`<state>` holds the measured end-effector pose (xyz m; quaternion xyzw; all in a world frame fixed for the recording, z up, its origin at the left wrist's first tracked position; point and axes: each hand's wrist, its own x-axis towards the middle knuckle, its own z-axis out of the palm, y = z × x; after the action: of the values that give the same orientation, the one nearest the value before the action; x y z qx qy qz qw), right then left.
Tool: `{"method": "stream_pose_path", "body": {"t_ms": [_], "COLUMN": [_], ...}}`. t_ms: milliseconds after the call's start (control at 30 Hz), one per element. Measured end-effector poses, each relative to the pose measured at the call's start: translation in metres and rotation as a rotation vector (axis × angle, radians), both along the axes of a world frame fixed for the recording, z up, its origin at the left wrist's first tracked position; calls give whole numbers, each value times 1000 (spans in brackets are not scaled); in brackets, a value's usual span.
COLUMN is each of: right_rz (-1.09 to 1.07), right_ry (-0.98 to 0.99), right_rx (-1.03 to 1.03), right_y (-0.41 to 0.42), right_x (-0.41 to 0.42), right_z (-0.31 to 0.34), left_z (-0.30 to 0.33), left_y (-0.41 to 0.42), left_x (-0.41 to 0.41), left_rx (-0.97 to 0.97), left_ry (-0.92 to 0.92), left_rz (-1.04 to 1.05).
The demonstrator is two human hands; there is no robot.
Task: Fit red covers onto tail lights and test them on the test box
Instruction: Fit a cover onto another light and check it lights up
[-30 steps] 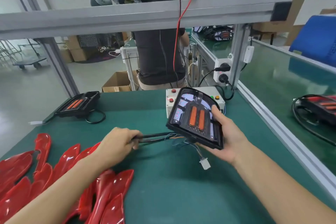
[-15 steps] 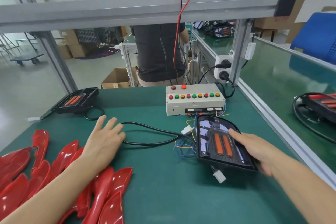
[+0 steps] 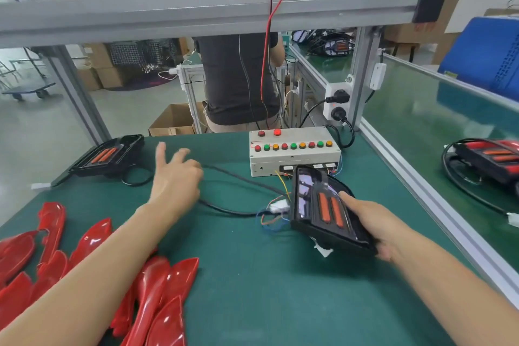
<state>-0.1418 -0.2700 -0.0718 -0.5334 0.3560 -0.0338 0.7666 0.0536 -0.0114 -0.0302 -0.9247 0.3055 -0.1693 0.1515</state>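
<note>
Item one: our right hand [image 3: 373, 229] is gripping a tail light [image 3: 323, 211] by its near right edge, thumb lying across the face, the unit tilting up off the green table [image 3: 266, 275]. Its black cable [image 3: 230, 177] and coloured wires [image 3: 271, 219] are trailing away to the left of that hand.

Item two: our left hand [image 3: 175, 180] is hovering above the cable, fingers loosely spread and holding nothing.

Item three: the test box [image 3: 295, 153], with its row of coloured buttons, is sitting just beyond the right hand.

Item four: red covers [image 3: 157, 289] are lying heaped under and behind our left forearm.

Item five: a second tail light [image 3: 109, 156] is resting beyond and left of the left hand.
</note>
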Motion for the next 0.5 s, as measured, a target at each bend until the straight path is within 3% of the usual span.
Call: {"method": "stream_pose_path", "body": {"t_ms": [100,167,233,300,500], "right_rz": [8,-24,-75,-107,-39], "right_ry": [-4,-14,-39,-65,-36], "right_rx": [-20,80,155,178,65], "right_y": [-3,-2,-4,-7,-9], "right_x": [-2,-2,-2,-3,-8], "right_z": [-1,0,1,0,-1], "left_z": [-6,-14,-20,-26,-33], "left_y": [-18,-39,-58,-69,-75], "left_x": [-42,-74,-96,-107,-106], "left_rx": [-317,-476,-564,-545,-315], "left_ry": [17,198,450,558,242], "left_rz": [-524,-771,-798,-765,-842]}}
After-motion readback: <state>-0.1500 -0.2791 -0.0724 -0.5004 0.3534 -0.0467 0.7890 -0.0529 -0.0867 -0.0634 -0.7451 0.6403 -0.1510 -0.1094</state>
